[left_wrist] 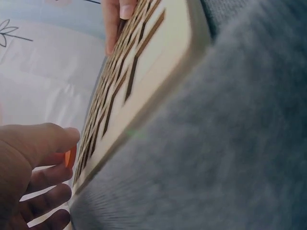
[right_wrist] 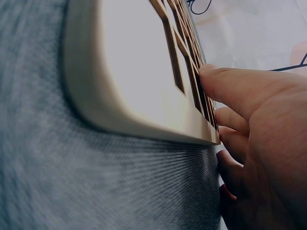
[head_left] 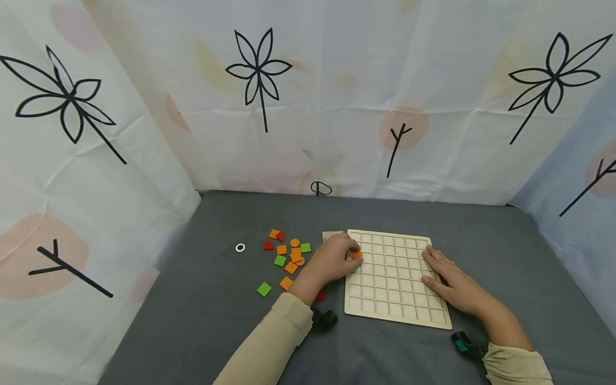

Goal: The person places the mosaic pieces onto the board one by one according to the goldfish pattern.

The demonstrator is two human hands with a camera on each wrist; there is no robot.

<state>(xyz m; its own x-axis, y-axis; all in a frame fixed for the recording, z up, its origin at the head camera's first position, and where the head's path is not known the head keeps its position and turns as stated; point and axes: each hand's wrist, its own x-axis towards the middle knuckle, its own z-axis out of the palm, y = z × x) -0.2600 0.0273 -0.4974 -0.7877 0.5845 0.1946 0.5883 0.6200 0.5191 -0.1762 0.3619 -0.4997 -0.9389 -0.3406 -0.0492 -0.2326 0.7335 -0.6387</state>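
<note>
My left hand [head_left: 332,258] pinches a small orange piece [head_left: 357,255] between thumb and fingers, at the left edge of a pale wooden grid board [head_left: 395,278]. In the left wrist view the orange piece [left_wrist: 71,155] shows between thumb and forefinger, close to the board's side. The right hand [head_left: 454,286] rests at the board's right edge, its fingers extended. Seen from the right wrist, its thumb [right_wrist: 225,84] lies over the grid while the other fingers run along the edge. The squares of the board that show hold no pieces.
Left of the board lie scattered orange pieces [head_left: 286,283], green squares [head_left: 264,289] and red pieces [head_left: 268,245]. A white ring [head_left: 240,247] sits farther left. Behind the left hand is a small gridded card [head_left: 331,235]. Patterned cloth [head_left: 337,144] hangs behind the grey table [head_left: 202,299].
</note>
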